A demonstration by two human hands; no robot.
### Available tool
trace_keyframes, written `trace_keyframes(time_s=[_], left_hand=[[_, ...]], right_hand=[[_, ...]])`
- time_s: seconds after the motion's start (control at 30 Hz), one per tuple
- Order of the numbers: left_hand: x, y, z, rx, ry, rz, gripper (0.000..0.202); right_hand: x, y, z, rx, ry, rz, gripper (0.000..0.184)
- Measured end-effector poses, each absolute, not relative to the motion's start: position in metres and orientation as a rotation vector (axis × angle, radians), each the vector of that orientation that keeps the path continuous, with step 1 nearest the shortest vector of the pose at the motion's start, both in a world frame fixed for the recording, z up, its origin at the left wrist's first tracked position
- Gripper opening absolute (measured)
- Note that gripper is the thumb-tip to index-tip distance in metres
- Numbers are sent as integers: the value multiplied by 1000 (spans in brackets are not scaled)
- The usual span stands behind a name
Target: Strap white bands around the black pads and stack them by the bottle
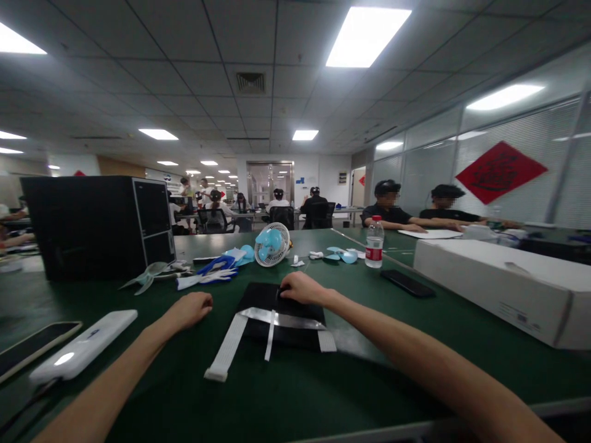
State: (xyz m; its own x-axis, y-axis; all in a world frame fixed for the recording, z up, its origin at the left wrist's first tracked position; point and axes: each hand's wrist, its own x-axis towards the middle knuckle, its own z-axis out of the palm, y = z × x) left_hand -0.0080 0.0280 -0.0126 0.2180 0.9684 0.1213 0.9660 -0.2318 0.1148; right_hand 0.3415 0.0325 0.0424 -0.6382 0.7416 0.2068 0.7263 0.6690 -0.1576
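Observation:
My left hand (190,309) rests on the green table (323,394), fingers curled into a loose fist with nothing visible in it. Just right of it lies a black pad (272,298) with white straps (227,351) and a shiny metal strip (281,319) across it. My right hand (302,287) sits on the pad's far edge, fingers bent down and pressed on it. A small light-blue fan (272,243) stands beyond the pad. Blue-and-white gloves (210,272) lie to its left.
A black computer case (99,224) stands far left. A white power bank (83,352) and a phone (34,346) lie near left. A water bottle (374,242), a black phone (407,283) and a white box (503,286) sit right. Other people sit at tables behind.

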Motion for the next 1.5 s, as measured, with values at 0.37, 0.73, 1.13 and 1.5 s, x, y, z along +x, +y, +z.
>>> trace_keyframes(time_s=[0.37, 0.73, 1.13, 1.5], left_hand=[[-4, 19, -8, 2346, 1909, 187, 33], [3, 15, -5, 2396, 1944, 154, 31], [0, 18, -8, 2408, 1922, 151, 32], [6, 10, -2, 2350, 1909, 171, 34]], right_hand=[[518, 54, 55, -1898, -2078, -89, 21], [601, 84, 26, -2380, -1753, -62, 22], [595, 66, 47, -2403, -1767, -196, 33], [570, -1, 37, -2333, -1778, 518, 42]])
